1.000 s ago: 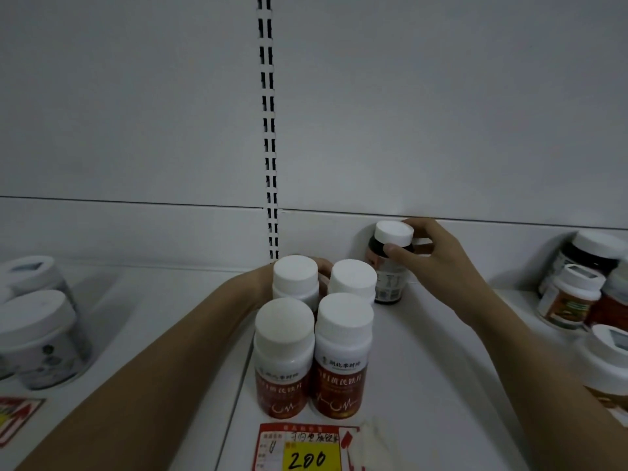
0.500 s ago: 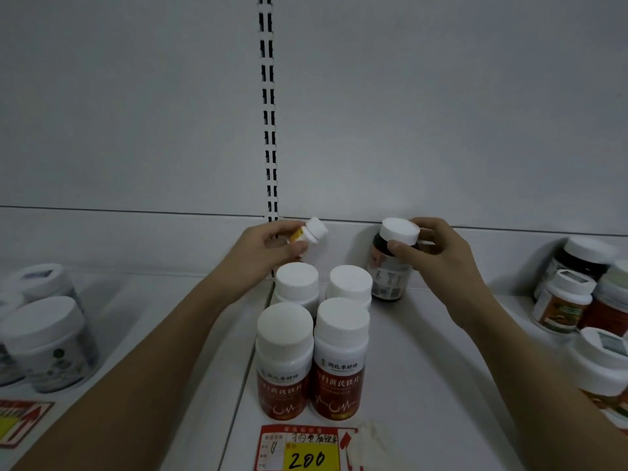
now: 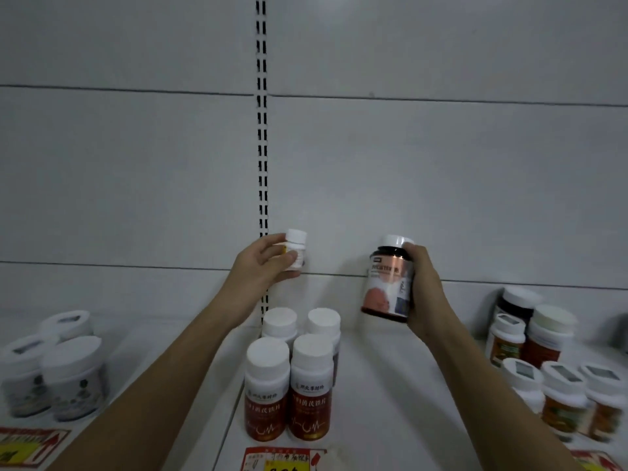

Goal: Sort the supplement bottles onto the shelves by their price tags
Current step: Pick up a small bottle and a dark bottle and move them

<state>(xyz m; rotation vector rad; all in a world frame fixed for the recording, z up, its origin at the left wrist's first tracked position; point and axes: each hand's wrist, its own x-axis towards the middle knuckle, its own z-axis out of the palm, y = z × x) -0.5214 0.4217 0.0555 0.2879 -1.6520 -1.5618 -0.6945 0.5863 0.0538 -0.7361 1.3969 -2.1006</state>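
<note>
Both bottles have risen off the shelf (image 3: 390,385) since a second ago.
Left hand (image 3: 261,263) grasps a small white bottle (image 3: 295,246); right hand (image 3: 424,290) grasps a dark bottle (image 3: 387,283), both in front of the back panel. Four red bottles (image 3: 289,379) stand below between the arms, jars (image 3: 57,365) left, more bottles (image 3: 547,368) right; bare shelf lies between.

Four bottles (image 3: 292,379) stand two by two at the middle of the shelf (image 3: 390,402), a price tag (image 3: 282,459) on the edge before them. Above them the left hand (image 3: 263,263) holds a small bottle (image 3: 295,248) – the right hand (image 3: 424,294), to its right, a larger bottle (image 3: 387,283). Tubs (image 3: 51,368) stand far left; a cluster of bottles (image 3: 543,375) stands far right.
</note>
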